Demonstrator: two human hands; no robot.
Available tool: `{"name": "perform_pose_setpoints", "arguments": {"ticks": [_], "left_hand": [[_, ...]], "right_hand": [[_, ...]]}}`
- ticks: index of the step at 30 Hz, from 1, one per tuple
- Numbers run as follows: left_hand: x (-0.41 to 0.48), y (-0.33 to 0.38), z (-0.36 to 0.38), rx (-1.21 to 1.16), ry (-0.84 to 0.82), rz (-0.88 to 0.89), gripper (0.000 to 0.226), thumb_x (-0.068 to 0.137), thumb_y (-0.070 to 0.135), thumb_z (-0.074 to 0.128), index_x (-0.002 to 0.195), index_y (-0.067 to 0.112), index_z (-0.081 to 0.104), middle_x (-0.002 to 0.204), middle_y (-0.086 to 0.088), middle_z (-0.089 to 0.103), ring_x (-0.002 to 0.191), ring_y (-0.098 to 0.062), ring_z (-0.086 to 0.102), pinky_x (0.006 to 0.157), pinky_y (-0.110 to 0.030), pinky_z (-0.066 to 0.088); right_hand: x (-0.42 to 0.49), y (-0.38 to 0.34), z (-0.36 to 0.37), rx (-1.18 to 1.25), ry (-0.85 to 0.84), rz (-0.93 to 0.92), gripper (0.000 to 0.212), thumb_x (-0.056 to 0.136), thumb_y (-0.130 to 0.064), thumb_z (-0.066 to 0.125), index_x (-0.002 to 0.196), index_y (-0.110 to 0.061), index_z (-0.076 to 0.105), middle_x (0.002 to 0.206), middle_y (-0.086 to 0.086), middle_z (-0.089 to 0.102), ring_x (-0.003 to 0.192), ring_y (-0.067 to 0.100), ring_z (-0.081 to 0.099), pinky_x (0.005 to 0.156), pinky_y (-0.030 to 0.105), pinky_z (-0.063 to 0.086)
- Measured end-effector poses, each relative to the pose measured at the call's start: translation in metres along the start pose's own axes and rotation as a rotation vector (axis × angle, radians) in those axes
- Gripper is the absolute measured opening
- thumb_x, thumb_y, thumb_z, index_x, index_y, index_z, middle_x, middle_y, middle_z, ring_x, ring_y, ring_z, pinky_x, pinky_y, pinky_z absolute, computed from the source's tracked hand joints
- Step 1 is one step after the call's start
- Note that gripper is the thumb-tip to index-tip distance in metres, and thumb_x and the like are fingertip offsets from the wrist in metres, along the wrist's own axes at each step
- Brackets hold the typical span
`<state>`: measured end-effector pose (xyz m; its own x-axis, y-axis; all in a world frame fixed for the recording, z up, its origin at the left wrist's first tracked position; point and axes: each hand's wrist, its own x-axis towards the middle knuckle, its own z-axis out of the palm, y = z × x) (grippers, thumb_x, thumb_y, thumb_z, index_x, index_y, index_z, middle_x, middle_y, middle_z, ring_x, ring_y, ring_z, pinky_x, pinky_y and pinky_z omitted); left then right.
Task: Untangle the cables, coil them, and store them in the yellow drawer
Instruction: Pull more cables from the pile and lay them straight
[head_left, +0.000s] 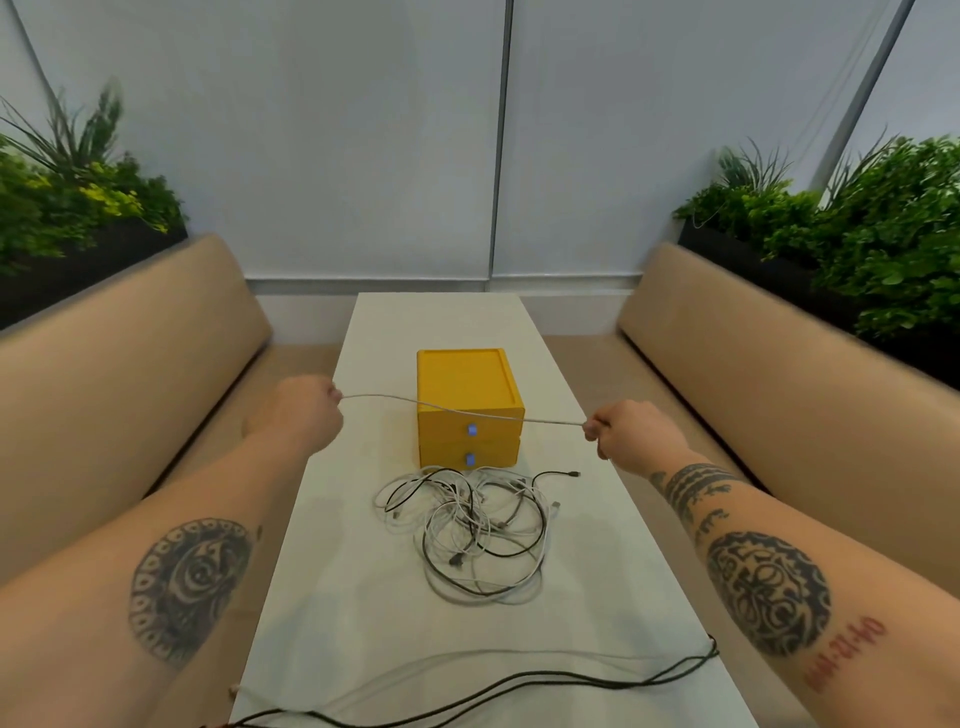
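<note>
Pinching one thin white cable at both ends: curled left hand on one end, curled right hand on the other. Pulled straight in the air, crossing in front of the small yellow plastic box with two drawers. Looks like the untangle step, with this cable free and ready to coil. Next, probably looping it round and round, then pulling a drawer open, since both look closed.

Plenty left to do: a messy pile of white and black cables on the long white worktop, just in front of the box. By the near edge, a long black cable and a long pale cable, reaching to the side edges. Narrow worktop, so easy to knock things off. Open room on both sides, over the tan padded benches.
</note>
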<state>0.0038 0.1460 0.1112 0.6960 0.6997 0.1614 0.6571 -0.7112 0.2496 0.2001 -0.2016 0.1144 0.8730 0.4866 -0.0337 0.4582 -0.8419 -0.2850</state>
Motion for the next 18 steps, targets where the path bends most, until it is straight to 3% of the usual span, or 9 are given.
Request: {"name": "perform_pose_setpoints", "arguments": {"ticks": [5, 9, 11, 14, 16, 18], "left_hand": [[-0.006, 0.075, -0.019, -0.015, 0.064, 0.362, 0.040, 0.101, 0.034, 0.038, 0.138, 0.030, 0.053, 0.153, 0.007, 0.040, 0.129, -0.026, 0.054, 0.100, -0.040, 0.045], [-0.022, 0.126, -0.019, -0.060, -0.187, 0.642, 0.041, 0.101, 0.043, 0.049, 0.142, 0.038, 0.050, 0.152, 0.016, 0.044, 0.136, -0.015, 0.046, 0.105, -0.033, 0.039], [-0.025, 0.134, -0.013, -0.099, -0.291, 0.662, 0.033, 0.102, 0.044, 0.049, 0.133, 0.038, 0.057, 0.139, 0.013, 0.058, 0.123, -0.013, 0.055, 0.092, -0.029, 0.044], [-0.028, 0.132, -0.006, -0.322, -0.395, 0.584, 0.023, 0.104, 0.038, 0.046, 0.097, 0.030, 0.067, 0.092, 0.014, 0.069, 0.079, 0.000, 0.058, 0.072, -0.026, 0.042], [-0.027, 0.129, -0.009, -0.370, -0.353, 0.553, 0.026, 0.104, 0.037, 0.048, 0.086, 0.031, 0.067, 0.077, 0.016, 0.061, 0.072, -0.001, 0.055, 0.070, -0.030, 0.045], [-0.021, 0.124, -0.015, -0.298, -0.284, 0.533, 0.027, 0.102, 0.036, 0.048, 0.083, 0.034, 0.068, 0.076, 0.015, 0.058, 0.072, -0.006, 0.053, 0.069, -0.031, 0.043]], "right_hand": [[-0.002, -0.038, 0.002, -0.047, -0.025, -0.135, 0.026, 0.101, -0.040, 0.050, 0.102, -0.026, 0.072, 0.093, -0.004, 0.073, 0.092, 0.018, 0.066, 0.083, 0.037, 0.056], [0.000, -0.078, 0.000, 0.109, -0.051, -0.251, 0.024, 0.098, -0.036, 0.054, 0.084, -0.026, 0.070, 0.077, -0.005, 0.074, 0.076, 0.010, 0.065, 0.066, 0.027, 0.051], [-0.002, -0.090, -0.010, 0.198, -0.040, -0.299, 0.028, 0.098, -0.033, 0.055, 0.072, -0.028, 0.066, 0.071, -0.007, 0.073, 0.065, 0.001, 0.060, 0.057, 0.022, 0.043], [-0.006, -0.096, -0.027, 0.222, -0.024, -0.369, 0.033, 0.100, -0.033, 0.054, 0.069, -0.030, 0.067, 0.070, -0.009, 0.072, 0.053, -0.007, 0.055, 0.048, 0.013, 0.035], [-0.008, -0.098, -0.031, 0.264, -0.054, -0.391, 0.032, 0.100, -0.033, 0.053, 0.073, -0.030, 0.069, 0.070, -0.009, 0.073, 0.050, -0.009, 0.053, 0.047, 0.012, 0.034], [-0.008, -0.098, -0.028, 0.319, -0.081, -0.381, 0.030, 0.101, -0.034, 0.052, 0.078, -0.027, 0.070, 0.070, -0.008, 0.073, 0.049, -0.009, 0.053, 0.052, 0.015, 0.036]]}}
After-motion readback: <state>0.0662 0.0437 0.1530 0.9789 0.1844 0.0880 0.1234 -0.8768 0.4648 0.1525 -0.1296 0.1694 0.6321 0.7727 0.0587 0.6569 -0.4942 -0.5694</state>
